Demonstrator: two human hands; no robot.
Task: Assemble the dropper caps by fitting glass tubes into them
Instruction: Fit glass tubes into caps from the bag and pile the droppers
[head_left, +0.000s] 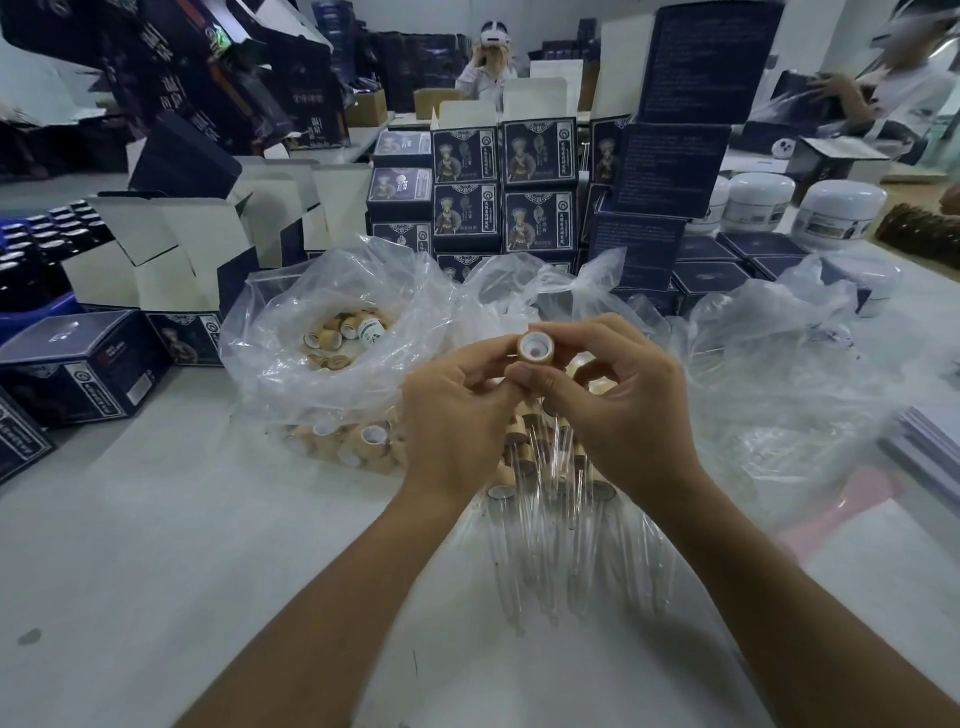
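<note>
A wood-coloured dropper cap (535, 349) with a white inner lining faces me, held above the table between both hands. My left hand (457, 415) pinches its left side. My right hand (618, 400) curls over its right side, thumb pressed under the cap. No tube shows in the cap's opening. Below my hands lies a pile of assembled droppers (550, 519), caps away from me and clear glass tubes pointing toward me. A heap of loose caps (358, 441) sits left of my left hand.
An open clear plastic bag (337, 338) holds more caps behind the heap. Crumpled plastic bags (769, 374) spread to the right. Stacked dark printed boxes (519, 187) stand behind, white jars (836, 213) at back right. Other people work at the far tables.
</note>
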